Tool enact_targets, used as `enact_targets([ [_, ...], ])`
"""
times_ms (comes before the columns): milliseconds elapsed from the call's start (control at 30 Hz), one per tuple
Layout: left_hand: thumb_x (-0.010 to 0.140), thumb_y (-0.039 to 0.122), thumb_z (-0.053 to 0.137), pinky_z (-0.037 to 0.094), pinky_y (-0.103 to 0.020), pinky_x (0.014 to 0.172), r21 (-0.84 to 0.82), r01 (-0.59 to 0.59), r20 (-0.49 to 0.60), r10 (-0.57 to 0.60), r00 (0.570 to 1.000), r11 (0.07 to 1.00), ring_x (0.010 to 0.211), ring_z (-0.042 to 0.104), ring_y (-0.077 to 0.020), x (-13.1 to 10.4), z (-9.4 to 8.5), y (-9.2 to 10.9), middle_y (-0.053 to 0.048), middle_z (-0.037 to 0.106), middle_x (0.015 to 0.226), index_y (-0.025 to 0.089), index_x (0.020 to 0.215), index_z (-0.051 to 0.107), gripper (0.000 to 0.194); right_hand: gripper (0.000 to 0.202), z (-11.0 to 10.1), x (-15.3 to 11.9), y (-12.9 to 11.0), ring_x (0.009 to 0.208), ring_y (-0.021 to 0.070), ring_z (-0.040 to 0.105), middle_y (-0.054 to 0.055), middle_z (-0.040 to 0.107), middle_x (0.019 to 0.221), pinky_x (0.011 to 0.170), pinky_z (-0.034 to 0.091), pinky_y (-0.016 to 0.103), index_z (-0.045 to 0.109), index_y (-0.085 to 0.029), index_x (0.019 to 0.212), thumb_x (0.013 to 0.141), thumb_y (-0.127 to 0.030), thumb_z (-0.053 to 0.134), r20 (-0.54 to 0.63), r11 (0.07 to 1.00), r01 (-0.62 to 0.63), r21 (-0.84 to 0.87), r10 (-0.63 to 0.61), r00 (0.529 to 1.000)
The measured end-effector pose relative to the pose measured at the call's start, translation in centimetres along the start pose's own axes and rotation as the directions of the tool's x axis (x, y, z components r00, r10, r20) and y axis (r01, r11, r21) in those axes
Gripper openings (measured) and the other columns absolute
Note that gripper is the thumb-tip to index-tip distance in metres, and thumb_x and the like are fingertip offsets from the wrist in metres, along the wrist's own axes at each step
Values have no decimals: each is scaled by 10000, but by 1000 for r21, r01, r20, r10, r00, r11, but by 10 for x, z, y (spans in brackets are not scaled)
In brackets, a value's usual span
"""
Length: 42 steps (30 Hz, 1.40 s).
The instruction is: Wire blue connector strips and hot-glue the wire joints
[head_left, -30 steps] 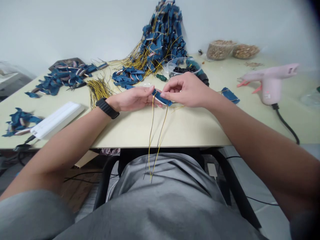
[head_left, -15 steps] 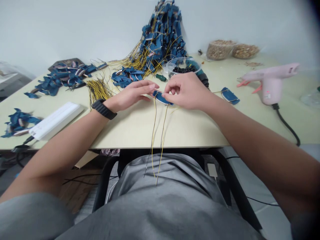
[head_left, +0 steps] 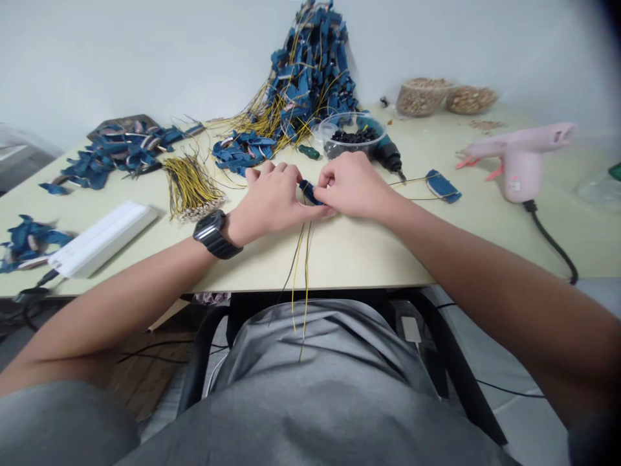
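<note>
A small blue fabric-like piece (head_left: 309, 192) is between my two hands above the table, partly hidden by fingers. Yellow and black wires (head_left: 305, 272) hang from it past the table's front edge toward my lap. My left hand (head_left: 274, 197), with a black watch on its wrist, has its fingers curled at the piece's left side and its thumb stretched below it toward the other hand. My right hand (head_left: 354, 184) pinches the piece's right end between thumb and curled fingers. Another blue piece with wires (head_left: 443, 186) lies on the table to the right.
Behind my hands are a tub of small black parts (head_left: 356, 136), a power screwdriver (head_left: 388, 152) and a tall heap of blue wired pieces (head_left: 315, 71). A yellow wire bundle (head_left: 191, 184) and white box (head_left: 104, 239) lie left. A pink glue gun (head_left: 524, 158) stands right.
My left hand has moved in over the blue piece, its thumb now reaching across below it. The piece is more covered and turned, and the hanging wires have drawn closer together.
</note>
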<state>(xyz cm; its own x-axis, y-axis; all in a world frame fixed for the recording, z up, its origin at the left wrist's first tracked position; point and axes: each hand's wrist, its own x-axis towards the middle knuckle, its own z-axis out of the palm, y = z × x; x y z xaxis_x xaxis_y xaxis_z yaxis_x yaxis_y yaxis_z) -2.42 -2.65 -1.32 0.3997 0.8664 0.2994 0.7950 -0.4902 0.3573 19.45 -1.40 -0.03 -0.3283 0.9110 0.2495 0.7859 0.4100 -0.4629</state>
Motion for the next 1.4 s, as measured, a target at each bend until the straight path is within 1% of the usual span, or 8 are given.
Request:
enact_targets([
  [133,855,905,994,302,-836,1366,34,28,22,-29,999,999,1507,582,-642,5,4,2,-227,797,1322,189,1231,816,827,50,2,2,-2,877,354,774,121,770,752,863,617,509,908,-240,858,908,-235,915,7,998,-56,9,56,998],
  [267,842,849,999,340,-812,1335,43,32,25,-33,999,999,1458,598,-602,8,8,1,-204,811,1293,215,1201,818,750,102,4,2,-6,913,374,795,143,795,800,906,630,532,884,-235,814,900,-200,926,-4,996,-87,-5,87,996],
  [533,811,784,1004,360,-769,1333,-87,-42,147,54,988,995,1452,589,-536,26,1,-27,-142,835,1250,269,1133,840,629,127,-2,6,10,980,386,794,142,815,845,946,631,534,925,-246,924,1015,-328,892,-32,999,-29,40,30,999],
  [667,748,890,987,419,-714,1359,-103,-36,322,68,944,994,1523,610,-545,38,-23,-39,-148,855,1403,293,1246,899,782,123,-6,10,22,1013,378,801,130,817,892,1009,638,539,918,-239,919,1034,-272,895,-71,999,-35,3,35,997],
  [800,803,929,913,424,-641,1441,-103,-103,486,140,862,989,1624,623,-511,48,-44,-44,-161,787,1684,265,1525,876,982,89,-7,8,18,1031,337,811,114,834,948,1039,640,498,968,-197,1011,1063,-183,898,-60,998,-66,7,66,996],
  [967,844,854,911,426,-585,1467,-139,-152,563,204,801,979,1668,632,-487,53,-50,-48,-178,716,1817,238,1686,799,1049,115,-8,5,7,977,280,779,78,794,931,995,608,451,1029,-167,1162,1099,-130,940,-9,996,-85,34,86,996],
  [1167,794,929,963,482,-541,1379,-193,-146,489,224,843,970,1611,653,-465,46,-39,-53,-171,766,1725,264,1733,746,1172,209,-2,10,16,933,229,731,46,804,1003,953,574,417,1045,-235,1220,1059,-114,987,-15,997,-11,74,12,1000],
  [1400,786,957,986,472,-533,1335,-191,-163,435,232,870,968,1535,659,-450,46,-29,-63,-143,816,1613,284,1632,821,1093,196,1,13,20,954,266,781,87,898,1107,944,596,428,1036,-238,1191,1032,-129,1002,1,996,0,88,0,1000],
])
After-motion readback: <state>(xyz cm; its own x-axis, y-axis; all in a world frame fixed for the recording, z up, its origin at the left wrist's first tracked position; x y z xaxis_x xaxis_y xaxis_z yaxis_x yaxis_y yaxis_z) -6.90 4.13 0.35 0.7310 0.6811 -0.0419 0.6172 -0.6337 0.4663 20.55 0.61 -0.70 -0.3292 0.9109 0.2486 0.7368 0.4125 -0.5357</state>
